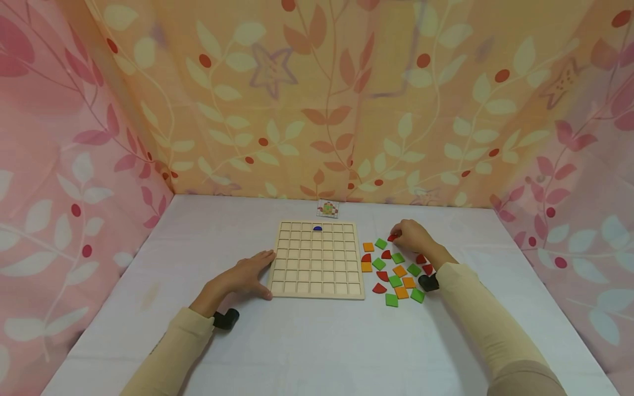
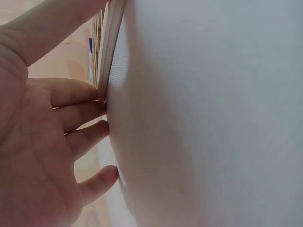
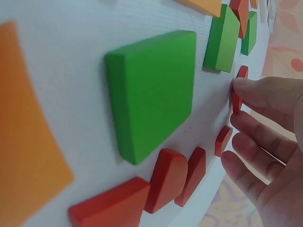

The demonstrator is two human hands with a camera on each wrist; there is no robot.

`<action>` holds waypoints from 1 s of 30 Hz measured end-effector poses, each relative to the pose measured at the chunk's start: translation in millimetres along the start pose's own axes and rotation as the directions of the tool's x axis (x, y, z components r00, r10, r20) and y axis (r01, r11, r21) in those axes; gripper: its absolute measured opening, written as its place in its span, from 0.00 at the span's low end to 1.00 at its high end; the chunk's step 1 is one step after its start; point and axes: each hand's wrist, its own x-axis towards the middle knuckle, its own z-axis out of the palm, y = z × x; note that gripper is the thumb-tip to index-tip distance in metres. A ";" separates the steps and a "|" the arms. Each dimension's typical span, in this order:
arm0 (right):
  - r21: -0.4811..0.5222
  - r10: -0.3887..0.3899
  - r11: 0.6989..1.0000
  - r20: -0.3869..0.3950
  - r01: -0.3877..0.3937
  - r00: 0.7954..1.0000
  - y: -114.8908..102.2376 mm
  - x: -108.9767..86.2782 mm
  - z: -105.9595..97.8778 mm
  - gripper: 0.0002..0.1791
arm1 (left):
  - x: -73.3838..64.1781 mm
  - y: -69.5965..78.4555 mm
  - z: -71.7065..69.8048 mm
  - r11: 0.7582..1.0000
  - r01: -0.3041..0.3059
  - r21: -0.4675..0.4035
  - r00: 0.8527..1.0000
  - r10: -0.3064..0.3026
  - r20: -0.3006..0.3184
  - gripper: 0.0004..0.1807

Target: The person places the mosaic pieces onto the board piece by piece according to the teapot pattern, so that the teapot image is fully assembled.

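Note:
The wooden grid board (image 1: 317, 273) lies on the white-covered table in the head view, with one blue half-round piece (image 1: 317, 228) in its far row. My left hand (image 1: 242, 275) rests at the board's left side, fingers spread and fairly straight; in the left wrist view its fingertips meet the board's edge (image 2: 111, 47). Past the board's right side, my right hand (image 1: 416, 237) pinches a red quarter-circle piece (image 1: 392, 238) at the far end of the loose pieces. The right wrist view has the thumb on that piece, the other fingers loosely bent.
Several green squares (image 1: 392, 300), orange squares (image 1: 402, 292) and red quarter-circle pieces (image 1: 379, 288) lie scattered right of the board. A small pattern card (image 1: 328, 208) sits beyond the board's far edge. Flowered cloth (image 1: 327, 110) walls the table at the back and sides.

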 end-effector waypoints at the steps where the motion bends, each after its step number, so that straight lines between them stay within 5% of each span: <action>1: 0.004 0.001 1.000 0.000 -0.001 1.000 -0.2 -0.1 0.2 0.14 | -0.2 -0.2 -0.1 1.000 0.002 -0.002 1.000 -0.002 -0.002 0.59; 23: 0.038 -0.069 0.997 -0.060 0.072 0.996 -25.5 6.3 -6.3 0.18 | 0.2 0.4 -0.4 1.000 0.008 0.003 1.000 -0.008 -0.007 0.57; 30: 0.013 -0.154 0.988 -0.071 0.155 0.986 -42.6 10.1 -6.3 0.16 | 1.1 -0.5 -0.1 1.000 0.010 0.007 1.000 -0.010 -0.004 0.57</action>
